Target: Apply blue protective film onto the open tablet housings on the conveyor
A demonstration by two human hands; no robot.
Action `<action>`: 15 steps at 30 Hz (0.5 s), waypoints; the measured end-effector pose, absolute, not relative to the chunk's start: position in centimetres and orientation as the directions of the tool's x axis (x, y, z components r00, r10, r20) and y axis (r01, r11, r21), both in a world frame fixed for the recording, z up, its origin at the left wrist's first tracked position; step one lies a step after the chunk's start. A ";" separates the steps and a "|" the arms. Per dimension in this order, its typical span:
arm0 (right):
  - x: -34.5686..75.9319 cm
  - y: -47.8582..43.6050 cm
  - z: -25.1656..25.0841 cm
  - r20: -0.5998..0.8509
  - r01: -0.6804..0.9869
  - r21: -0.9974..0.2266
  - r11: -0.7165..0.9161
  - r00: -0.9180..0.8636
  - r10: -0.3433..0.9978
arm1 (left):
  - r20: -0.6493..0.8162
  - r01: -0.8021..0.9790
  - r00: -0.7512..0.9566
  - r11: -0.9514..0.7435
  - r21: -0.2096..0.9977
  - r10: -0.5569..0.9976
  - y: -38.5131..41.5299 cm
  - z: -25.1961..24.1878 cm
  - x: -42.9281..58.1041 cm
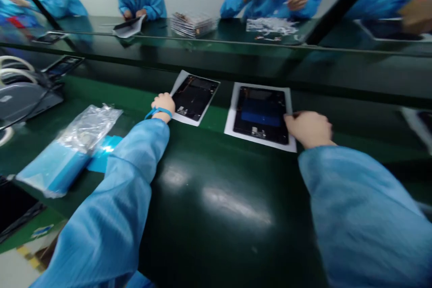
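Two dark flat panels lie face up on the green worktop (216, 243), each on its own white sheet, with a narrow gap of worktop between them. The left panel (195, 98), set askew, has the left hand (164, 102) at its left edge, fingers curled in; whether they pinch it or merely touch it, I cannot tell. A blue wristband (159, 110) circles that wrist (the sleeve starts just below it). At the right panel (262, 119), which shows a blue patch across its middle, the right hand (311, 128) is at the right edge, thumb at the border and the other fingers bent; its grip underneath is hidden. To the left, a clear plastic bag (96, 126) holds a blue stack (57, 166), and a shiny blue piece (106, 153) lies just beside it. Farther left stands a grey device (30, 101). Across the far side, co-workers in blue sleeves handle things, near a layered pile (192, 24) and a scatter of white pieces (272, 26)
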State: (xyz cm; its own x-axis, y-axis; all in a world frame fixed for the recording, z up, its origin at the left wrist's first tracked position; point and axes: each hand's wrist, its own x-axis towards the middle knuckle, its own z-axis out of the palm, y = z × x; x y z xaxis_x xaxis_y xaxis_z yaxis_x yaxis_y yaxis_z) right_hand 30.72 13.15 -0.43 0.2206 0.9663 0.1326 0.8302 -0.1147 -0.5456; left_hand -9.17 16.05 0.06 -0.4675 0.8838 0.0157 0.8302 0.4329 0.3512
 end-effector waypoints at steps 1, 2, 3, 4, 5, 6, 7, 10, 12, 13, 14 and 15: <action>29.7 12.6 -0.3 0.145 0.832 -0.542 -0.116 0.228 0.963 | 0.019 0.822 -0.469 0.429 0.375 0.883 16.0 0.2 -9.2; 28.4 11.9 -0.3 0.151 0.828 -0.552 -0.094 0.210 0.966 | 0.023 0.808 -0.478 0.429 0.404 0.878 16.0 0.4 -9.3; 26.9 11.1 -0.4 0.148 0.822 -0.568 -0.052 0.164 0.975 | 0.023 0.790 -0.485 0.427 0.440 0.874 16.1 0.7 -9.3; 25.1 10.2 -0.5 0.111 0.783 -0.622 -0.017 0.109 0.988 | 0.024 0.770 -0.490 0.419 0.480 0.872 16.0 1.0 -9.4; 23.3 9.3 -0.8 0.046 0.713 -0.701 -0.005 0.052 0.998 | 0.028 0.748 -0.492 0.406 0.525 0.870 15.9 1.4 -9.5; 21.4 8.3 -1.0 -0.031 0.625 -0.780 -0.021 -0.005 1.000 | 0.034 0.723 -0.492 0.386 0.572 0.870 15.6 1.9 -9.5; 19.5 7.3 -1.3 -0.132 0.479 -0.873 -0.093 -0.047 0.990 | 0.043 0.696 -0.493 0.364 0.619 0.869 15.0 2.3 -9.5; 15.3 4.9 -1.6 -0.344 0.010 -0.938 -0.347 -0.167 0.924 | 0.063 0.595 -0.514 0.303 0.744 0.855 11.8 3.4 -9.4; 13.6 3.6 -1.6 -0.429 -0.246 -0.838 -0.487 -0.254 0.867 | 0.059 0.516 -0.531 0.268 0.814 0.845 8.5 3.7 -9.3; 13.1 3.0 -1.5 -0.454 -0.336 -0.771 -0.541 -0.306 0.837 | 0.051 0.474 -0.535 0.249 0.845 0.843 6.5 3.7 -9.2; 12.7 2.3 -1.5 -0.456 -0.383 -0.725 -0.572 -0.356 0.816 | 0.038 0.429 -0.533 0.232 0.873 0.845 4.5 3.7 -9.2; 12.4 1.5 -1.5 -0.444 -0.412 -0.695 -0.589 -0.399 0.802 | 0.020 0.381 -0.529 0.216 0.899 0.848 2.4 3.6 -9.1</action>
State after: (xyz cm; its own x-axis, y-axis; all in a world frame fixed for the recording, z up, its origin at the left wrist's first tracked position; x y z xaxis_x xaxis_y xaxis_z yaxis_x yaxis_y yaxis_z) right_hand 12.37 1.54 -1.47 -0.3987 0.8025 -0.4439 -0.4117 -0.5892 -0.6953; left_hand -9.14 2.45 3.61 -0.5289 0.8484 0.0201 0.3809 0.2161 0.8990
